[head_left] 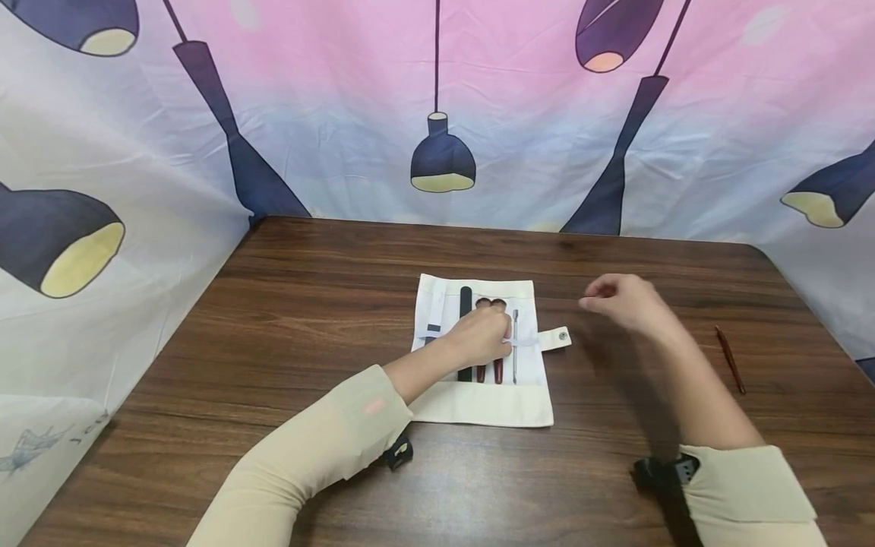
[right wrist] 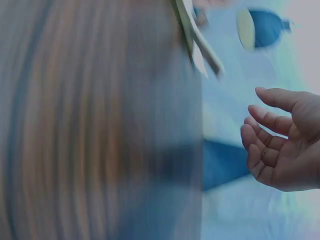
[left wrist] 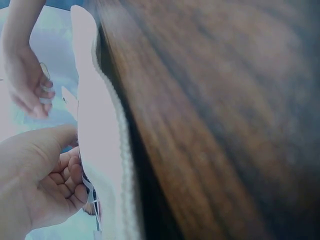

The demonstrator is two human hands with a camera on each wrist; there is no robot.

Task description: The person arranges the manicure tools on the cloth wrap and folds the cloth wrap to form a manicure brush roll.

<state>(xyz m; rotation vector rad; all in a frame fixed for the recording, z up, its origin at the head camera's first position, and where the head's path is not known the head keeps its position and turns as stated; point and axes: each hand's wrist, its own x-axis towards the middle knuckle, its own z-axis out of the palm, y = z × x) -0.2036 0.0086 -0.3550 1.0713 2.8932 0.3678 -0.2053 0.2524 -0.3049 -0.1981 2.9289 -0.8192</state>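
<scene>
A cream fabric roll-up pouch (head_left: 506, 406) lies unfolded on the table. My left hand (head_left: 478, 336) is over its middle, with fingers curled at the white elastic band (head_left: 522, 343), which they seem to pinch; the fingertips are partly hidden in the left wrist view. Under the band lie a black flat file (head_left: 465, 300), two brushes with dark red handles (head_left: 498, 371), a thin metal double-ended tool (head_left: 516, 323) and a white strip (head_left: 436, 304). To the right of the pouch, my right hand (head_left: 629, 304) hovers above the table, fingers loosely bent, holding nothing.
On the right of the wooden table (head_left: 328, 304) lies a slim reddish-brown stick (head_left: 730, 359). The pouch's snap tab (head_left: 555, 338) sticks out to the right. Behind the table hangs a cloth printed with lamps (head_left: 369, 91).
</scene>
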